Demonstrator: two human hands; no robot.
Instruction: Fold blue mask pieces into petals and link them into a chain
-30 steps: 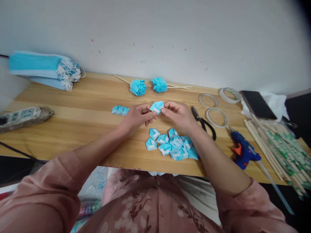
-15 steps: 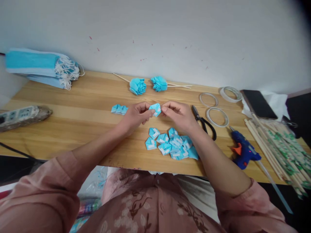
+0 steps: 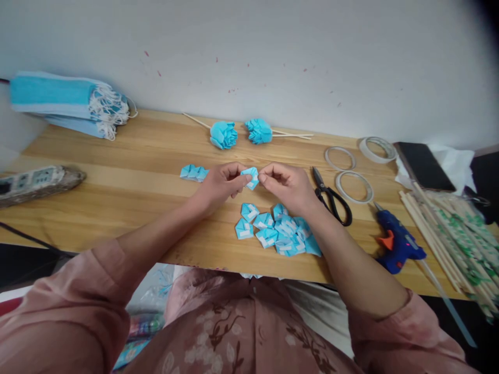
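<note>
Between thumb and fingers, my left hand (image 3: 224, 184) pinches a small folded blue paper-like piece (image 3: 249, 181) with a white tape strip on it. My right hand (image 3: 286, 184) is closed, its thumb and fingertip pinched at the right edge of that piece, by the white strip. Below my hands lies a loose pile of similar folded blue pieces (image 3: 286, 234), several bearing white strips. Just left of my left hand, a short row of folded blue pieces (image 3: 192, 172) rests on the table, partly hidden by that hand.
Two blue flowers (image 3: 223, 135) on sticks lie at the back of the wooden table (image 3: 117, 192). Blue face masks (image 3: 54, 96) are stacked far left, above a power strip (image 3: 37, 182). To the right are scissors (image 3: 331, 197), tape rolls (image 3: 377, 149), a blue glue gun (image 3: 399, 241) and wooden sticks (image 3: 448, 234).
The view has shifted slightly. The held piece has tilted a little between my hands, and my right fingertips have come closer against its edge.
</note>
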